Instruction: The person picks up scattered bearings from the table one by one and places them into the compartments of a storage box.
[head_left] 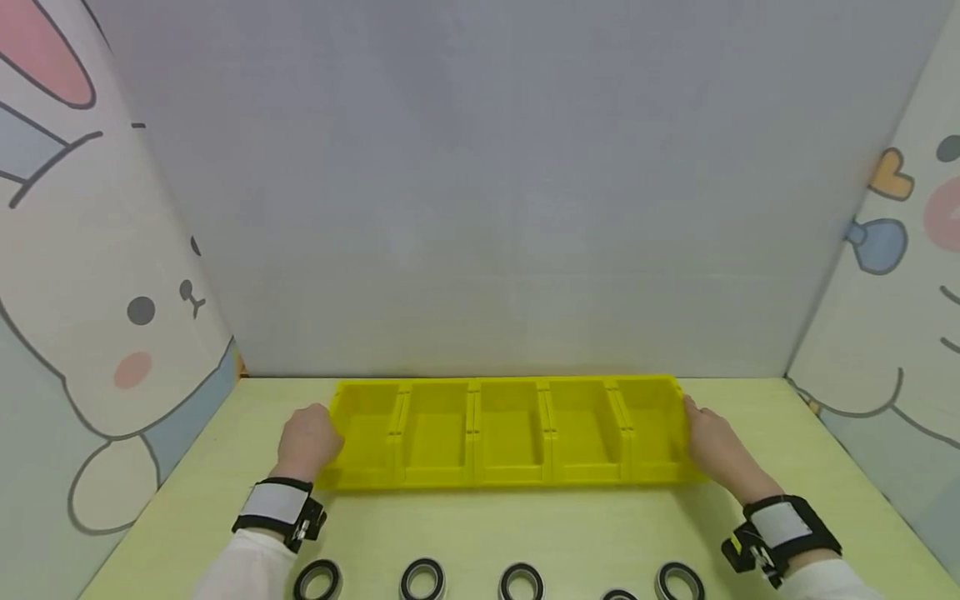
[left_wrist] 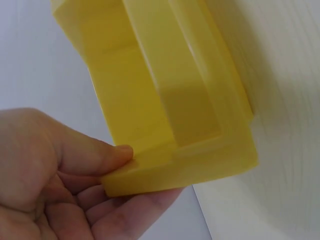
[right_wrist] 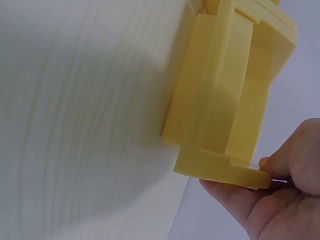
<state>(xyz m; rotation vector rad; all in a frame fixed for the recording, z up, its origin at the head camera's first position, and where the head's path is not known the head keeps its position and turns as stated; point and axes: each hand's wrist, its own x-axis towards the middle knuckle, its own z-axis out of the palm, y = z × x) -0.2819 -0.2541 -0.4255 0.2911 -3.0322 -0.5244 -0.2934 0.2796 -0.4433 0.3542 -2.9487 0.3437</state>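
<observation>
A long yellow bin row [head_left: 510, 475] with several open compartments lies across the far part of the table, and no objects show inside it. My left hand [head_left: 309, 440] grips its left end. In the left wrist view the thumb [left_wrist: 122, 154] lies inside the end wall while the other fingers curl under it from outside. At the opposite end my right hand [head_left: 716, 442] pinches the right wall. The right wrist view shows that thumb on the rim and the fingers [right_wrist: 235, 197] beneath the outer side of the yellow bin [right_wrist: 220, 167].
Several black-and-silver ring bearings [head_left: 422, 579] lie in a row along the near side of the pale wooden table [head_left: 570, 529]. A grey wall [head_left: 517, 208] stands behind the bins. Side panels with cartoon drawings [head_left: 112, 292] flank the table left and right.
</observation>
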